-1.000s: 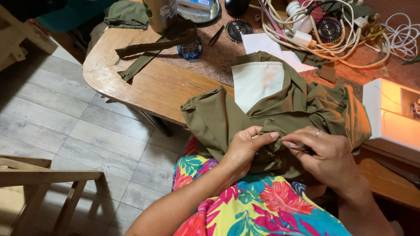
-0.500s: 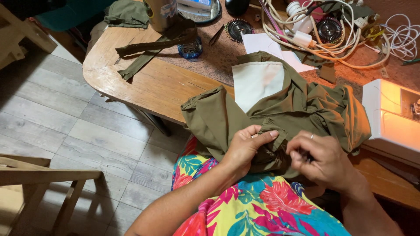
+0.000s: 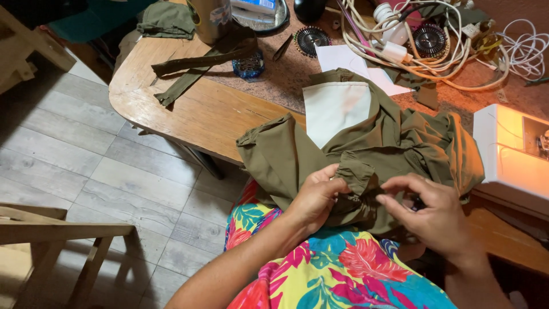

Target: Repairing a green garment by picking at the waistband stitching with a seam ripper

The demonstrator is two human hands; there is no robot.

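An olive-green garment (image 3: 394, 143) with a white pocket lining (image 3: 334, 109) hangs over the edge of the wooden table (image 3: 200, 114) into my lap. My left hand (image 3: 314, 197) grips a bunched fold of the garment near its lower edge. My right hand (image 3: 434, 214) pinches the same fold from the right, fingertips close to the left hand's, with a small dark object partly hidden under its fingers. Below the hands lies my bright floral-print clothing (image 3: 343, 269).
A white sewing machine (image 3: 512, 151) stands at the right. Green fabric strips (image 3: 200, 66), white paper (image 3: 349, 60), tangled white cables (image 3: 457, 51), a metal pot (image 3: 211, 17) and round dark discs (image 3: 311, 40) lie on the table. A wooden chair (image 3: 51, 234) is lower left.
My right hand has shifted slightly lower and right along the fold, its fingers re-pinching the fabric. My left hand has kept its grip on the garment.
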